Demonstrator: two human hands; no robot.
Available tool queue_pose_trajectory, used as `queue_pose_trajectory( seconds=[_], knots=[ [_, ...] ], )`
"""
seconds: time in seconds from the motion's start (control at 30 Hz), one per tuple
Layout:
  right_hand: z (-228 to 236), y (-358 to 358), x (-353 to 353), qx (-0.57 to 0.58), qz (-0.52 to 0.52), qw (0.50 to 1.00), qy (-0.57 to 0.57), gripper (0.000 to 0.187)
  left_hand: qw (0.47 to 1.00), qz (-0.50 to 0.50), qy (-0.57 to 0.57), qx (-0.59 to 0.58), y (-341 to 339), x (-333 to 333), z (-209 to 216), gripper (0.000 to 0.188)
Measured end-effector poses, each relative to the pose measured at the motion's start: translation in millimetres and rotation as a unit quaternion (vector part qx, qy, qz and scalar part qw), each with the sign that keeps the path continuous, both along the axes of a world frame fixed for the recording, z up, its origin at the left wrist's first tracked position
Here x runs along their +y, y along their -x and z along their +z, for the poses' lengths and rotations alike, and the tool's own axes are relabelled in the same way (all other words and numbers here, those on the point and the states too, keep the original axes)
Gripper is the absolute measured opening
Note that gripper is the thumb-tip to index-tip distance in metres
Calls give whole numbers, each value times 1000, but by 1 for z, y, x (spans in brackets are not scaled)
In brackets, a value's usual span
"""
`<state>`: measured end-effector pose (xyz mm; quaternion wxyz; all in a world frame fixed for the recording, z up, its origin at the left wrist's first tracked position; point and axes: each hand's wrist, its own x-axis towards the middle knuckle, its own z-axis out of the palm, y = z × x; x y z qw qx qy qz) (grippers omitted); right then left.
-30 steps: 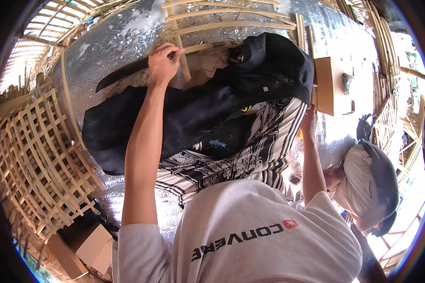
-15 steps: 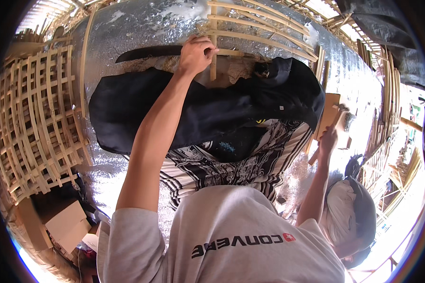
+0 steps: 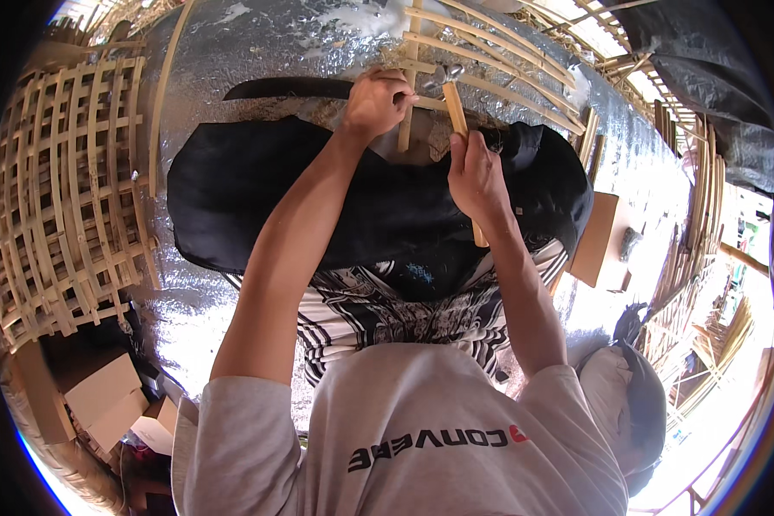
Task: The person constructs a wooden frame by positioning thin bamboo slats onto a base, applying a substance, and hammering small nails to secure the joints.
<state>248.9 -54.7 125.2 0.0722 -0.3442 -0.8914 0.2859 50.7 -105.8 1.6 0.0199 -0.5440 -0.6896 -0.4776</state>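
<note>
My right hand (image 3: 479, 176) is wrapped round the wooden handle of a hammer (image 3: 458, 112), whose metal head is raised near the bamboo slats. Close to its left, my left hand (image 3: 377, 101) has its fingers pinched together beside an upright bamboo strip (image 3: 406, 129). Whatever those fingers hold is too small to make out. That strip crosses several long slats of a bamboo lattice (image 3: 490, 47). A dark curved blade (image 3: 288, 88) stretches leftward from behind my left hand; its other end is hidden. Dark cloth (image 3: 258, 189) drapes over my lap, above a patterned black-and-white cloth (image 3: 361, 310).
Silvery foil sheeting (image 3: 292, 43) covers the floor. A woven bamboo panel (image 3: 64, 198) stands at the left, above cardboard boxes (image 3: 103, 396). Another piece of cardboard (image 3: 595, 241) lies at the right, near a grey-and-white bundle (image 3: 636, 404) and bamboo strips (image 3: 705, 189).
My right hand has brought the hammer from the cardboard at the right to the bamboo slats beside my left hand. The left hand keeps its pinch at the strip. The view has shifted slightly.
</note>
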Motion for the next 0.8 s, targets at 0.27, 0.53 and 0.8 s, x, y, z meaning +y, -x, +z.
queue_pose_trajectory(
  seconds=[0.27, 0.53, 0.8],
  knots=[
    [-16, 2, -2, -54, -26, 998, -2, 26, 1000, -11, -8, -5, 0, 0, -3, 15],
    [-8, 6, -2, -92, -12, 996, 9, 28, 1000, 12, 4, -21, 0, -2, -6, 17],
    [2, 9, -9, -71, -27, 997, 16, 31, 1000, 12, 17, -13, 2, -1, -11, 18]
  ],
)
